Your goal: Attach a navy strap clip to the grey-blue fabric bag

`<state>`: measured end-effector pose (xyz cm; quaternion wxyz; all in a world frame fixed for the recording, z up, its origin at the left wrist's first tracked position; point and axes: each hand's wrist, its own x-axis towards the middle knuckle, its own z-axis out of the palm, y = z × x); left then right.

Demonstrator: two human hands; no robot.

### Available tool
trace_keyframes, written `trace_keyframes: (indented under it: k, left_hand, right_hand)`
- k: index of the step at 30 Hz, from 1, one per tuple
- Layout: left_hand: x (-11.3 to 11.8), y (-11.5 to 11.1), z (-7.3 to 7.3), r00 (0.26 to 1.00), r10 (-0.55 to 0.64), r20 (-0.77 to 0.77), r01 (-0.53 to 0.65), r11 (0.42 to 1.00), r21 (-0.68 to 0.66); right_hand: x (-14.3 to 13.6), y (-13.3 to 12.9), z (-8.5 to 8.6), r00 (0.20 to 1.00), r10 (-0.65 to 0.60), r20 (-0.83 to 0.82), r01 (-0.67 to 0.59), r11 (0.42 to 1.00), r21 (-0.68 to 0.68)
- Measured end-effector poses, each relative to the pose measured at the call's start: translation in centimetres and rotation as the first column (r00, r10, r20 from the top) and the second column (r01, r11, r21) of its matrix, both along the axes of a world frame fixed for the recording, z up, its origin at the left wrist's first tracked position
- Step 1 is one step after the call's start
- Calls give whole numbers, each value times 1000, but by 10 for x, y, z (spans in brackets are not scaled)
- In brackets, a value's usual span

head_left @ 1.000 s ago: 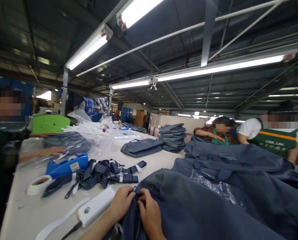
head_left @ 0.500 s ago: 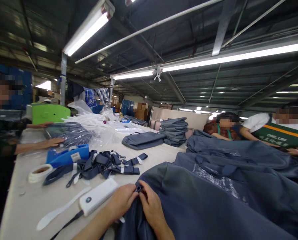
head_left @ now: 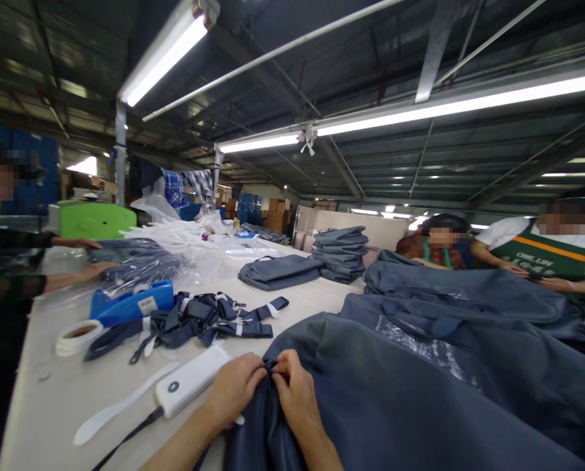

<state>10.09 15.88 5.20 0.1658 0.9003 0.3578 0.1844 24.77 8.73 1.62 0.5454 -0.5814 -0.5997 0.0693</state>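
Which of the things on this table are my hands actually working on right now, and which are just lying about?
In hand:
left hand and right hand, both pinching one small dark fitting on the big navy fabric bag.

Lying about:
white handheld device, pile of navy straps, blue tape dispenser, tape roll, stack of folded bags.

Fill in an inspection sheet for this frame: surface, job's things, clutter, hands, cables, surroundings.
Surface: pale table, crowded.
Job's things: dark blue bag in front; a small dark part at its edge is pinched by both hands.
Clutter: white device, white strip, straps, tape roll, blue dispenser, folded stack, plastic bags.
Hands: left hand and right hand side by side, fingertips closed on the bag edge.
Cables: dark cord from the white device.
Surroundings: co-workers both sides, tube lights overhead.
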Motion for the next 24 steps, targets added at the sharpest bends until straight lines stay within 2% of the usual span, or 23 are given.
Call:
trace_keyframes:
  k: [4,7,9,11,13,16,24]
  left_hand:
    - [-1,-3,-2,995,34,94,-28,997,-65]
    - [1,-6,-2,987,22,162,-2,992,-123]
    - [0,-5,-1,977,11,212,35,977,-210]
    - [-2,-2,2,966,-11,259,101,937,-334]
    - [-6,4,4,955,-34,295,173,873,-457]
    - [-11,9,6,955,-18,297,201,775,-598]
    - [-12,7,7,938,45,342,245,610,-753]
  right_hand:
    - [0,-1,4,998,45,41,-46,999,29]
    - [0,-2,8,992,105,69,-107,994,35]
    - [1,-3,8,988,134,75,-137,990,33]
    - [3,-2,7,986,151,77,-154,988,31]
    - [4,-2,6,985,152,78,-155,988,27]
    - [4,-2,6,983,158,98,-161,987,23]
    - [1,-5,10,974,195,112,-201,979,45]
